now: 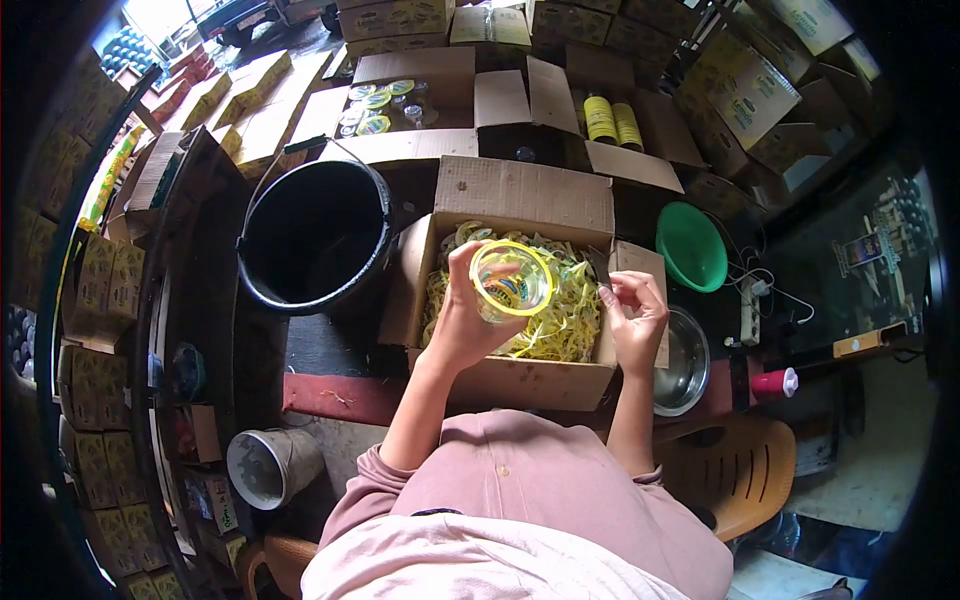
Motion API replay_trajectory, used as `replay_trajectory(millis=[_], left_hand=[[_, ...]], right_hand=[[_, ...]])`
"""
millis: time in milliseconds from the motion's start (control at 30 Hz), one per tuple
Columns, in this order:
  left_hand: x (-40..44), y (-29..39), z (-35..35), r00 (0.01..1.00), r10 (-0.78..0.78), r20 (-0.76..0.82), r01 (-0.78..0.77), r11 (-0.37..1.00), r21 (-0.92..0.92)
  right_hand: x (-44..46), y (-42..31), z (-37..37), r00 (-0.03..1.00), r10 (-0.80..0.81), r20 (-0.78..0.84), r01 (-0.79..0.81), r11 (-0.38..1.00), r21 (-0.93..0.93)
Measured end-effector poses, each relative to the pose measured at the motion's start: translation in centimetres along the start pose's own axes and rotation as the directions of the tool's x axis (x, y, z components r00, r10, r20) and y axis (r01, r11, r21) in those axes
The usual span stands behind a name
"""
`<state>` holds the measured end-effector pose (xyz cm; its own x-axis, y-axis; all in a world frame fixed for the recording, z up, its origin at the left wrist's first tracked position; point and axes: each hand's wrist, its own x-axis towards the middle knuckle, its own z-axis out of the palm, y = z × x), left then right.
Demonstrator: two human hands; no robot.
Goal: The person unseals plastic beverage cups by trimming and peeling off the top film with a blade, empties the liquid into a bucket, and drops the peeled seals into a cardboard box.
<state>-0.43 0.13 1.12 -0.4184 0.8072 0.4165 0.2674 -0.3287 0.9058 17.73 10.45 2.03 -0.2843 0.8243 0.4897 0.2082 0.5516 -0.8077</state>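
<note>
My left hand (462,325) is wrapped round a clear cup with a yellow rim (545,272), its round end turned up toward me. The cup is over an open cardboard box (525,190) filled with thin yellow and clear strips (560,335). My right hand (638,318) is apart from the cup, at the box's right side. Its thumb and fingertips come together in a pinch; anything between them is too small to make out.
A black bucket (265,285) stands left of the box. On the right are a green bowl (690,250), a metal bowl (692,375) and a power strip (749,315). Behind, open cartons hold yellow-lidded cups (375,100) and yellow cup stacks (600,122). A pail (270,465) sits low left.
</note>
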Motion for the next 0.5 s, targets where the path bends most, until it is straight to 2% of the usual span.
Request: replay_trajectory(millis=[67,233,333,367,500], left_hand=[[-0.1,-0.2,-0.2,0.998,0.02,0.057,-0.022,0.999,0.046],[0.1,0.1,-0.8,0.982,0.097,0.163,-0.108,0.993,0.056],[0.1,0.1,-0.2,0.994,-0.035,0.103,0.043,0.996,-0.079],[0.3,-0.1,-0.3,0.995,0.037,0.09,-0.04,0.999,0.033],[0.7,0.7,-0.5,0.998,-0.013,0.059,0.01,0.999,0.043]], right_hand=[[-0.1,-0.2,0.0,0.999,0.031,-0.021,-0.03,0.997,0.068],[-0.3,-0.2,-0.2,0.995,0.068,-0.068,-0.063,0.995,0.075],[-0.4,-0.2,-0.1,0.996,0.062,-0.065,-0.056,0.995,0.084],[-0.4,-0.2,0.0,0.996,0.056,-0.062,-0.051,0.995,0.085],[-0.5,-0.6,0.1,0.996,0.07,-0.047,-0.063,0.99,0.126]])
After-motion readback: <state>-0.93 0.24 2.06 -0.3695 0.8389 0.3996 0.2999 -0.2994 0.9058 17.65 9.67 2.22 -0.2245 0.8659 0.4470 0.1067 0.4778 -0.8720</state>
